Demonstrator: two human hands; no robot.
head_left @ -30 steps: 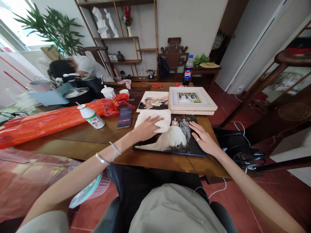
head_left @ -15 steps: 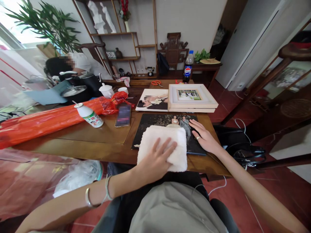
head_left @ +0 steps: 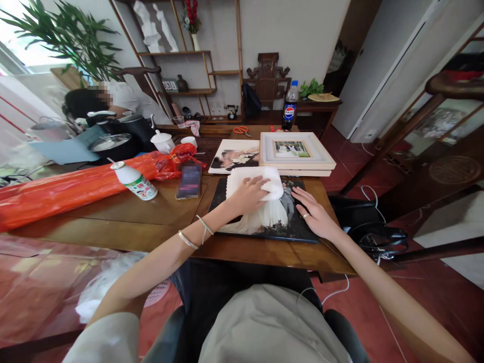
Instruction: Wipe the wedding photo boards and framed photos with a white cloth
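My left hand (head_left: pixel 250 194) is on a white fluffy cloth (head_left: pixel 242 177), with its fingers bent and pressed onto the fabric. Under the cloth lies a dark photo panel (head_left: pixel 302 228) showing a couple in wedding clothes; the cloth hides its upper left part. The pale dress in the picture shows below my left hand. My right hand (head_left: pixel 315 214), wearing a ring, rests on the right side of the panel with its fingers stretched out, holding nothing.
Behind the panel lie a photo board (head_left: pixel 242 156) and a white framed photo (head_left: pixel 328 164). A cola bottle (head_left: pixel 289 108) and orange-handled scissors (head_left: pixel 241 130) stand farther back. Leftward are a phone (head_left: pixel 189 181), a white bottle (head_left: pixel 136 182) and a long red-wrapped bundle (head_left: pixel 75 184). Another person (head_left: pixel 128 98) sits beyond.
My left hand has slid the cloth away from me, over the panel's upper part, uncovering the dress. Its fingers are more bent now. My right hand stays on the panel.
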